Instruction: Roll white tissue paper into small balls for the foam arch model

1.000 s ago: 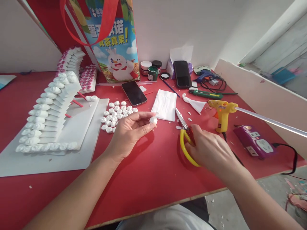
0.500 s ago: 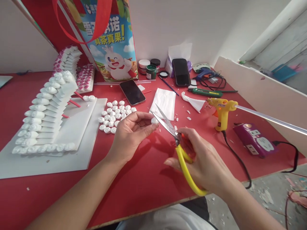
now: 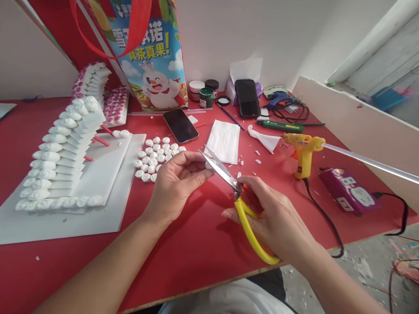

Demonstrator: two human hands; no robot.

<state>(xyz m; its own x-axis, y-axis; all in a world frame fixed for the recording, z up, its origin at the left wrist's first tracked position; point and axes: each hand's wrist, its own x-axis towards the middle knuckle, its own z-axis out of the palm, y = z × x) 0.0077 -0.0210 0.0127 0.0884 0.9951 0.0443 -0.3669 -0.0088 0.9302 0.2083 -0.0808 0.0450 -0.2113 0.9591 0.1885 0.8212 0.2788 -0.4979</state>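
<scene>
My left hand (image 3: pixel 176 185) is closed, pinching a small white rosette (image 3: pixel 208 165) between thumb and fingers. Most of that piece hides behind the fingertips and the blades. In my right hand (image 3: pixel 278 218) are yellow-handled scissors (image 3: pixel 252 235), their blades slightly apart and lying across the white piece at my left fingertips. Several finished white rosettes (image 3: pixel 152 162) lie in a cluster on the red table (image 3: pixel 196 261), just beyond my left hand. Small white scraps (image 3: pixel 258 161) are scattered past the scissors.
At left a stepped white model (image 3: pixel 70 152) edged with rosettes stands on a white board (image 3: pixel 108 218). Behind are a phone (image 3: pixel 180 125), a colourful bag (image 3: pixel 157 78) and paint jars (image 3: pixel 206 97). Folded tissue (image 3: pixel 223 141) lies ahead; a yellow glue gun (image 3: pixel 303 155) and purple box (image 3: pixel 348 189) sit right.
The scissors have shifted slightly left and their blades have come closer together over the white piece. My left hand has barely moved.
</scene>
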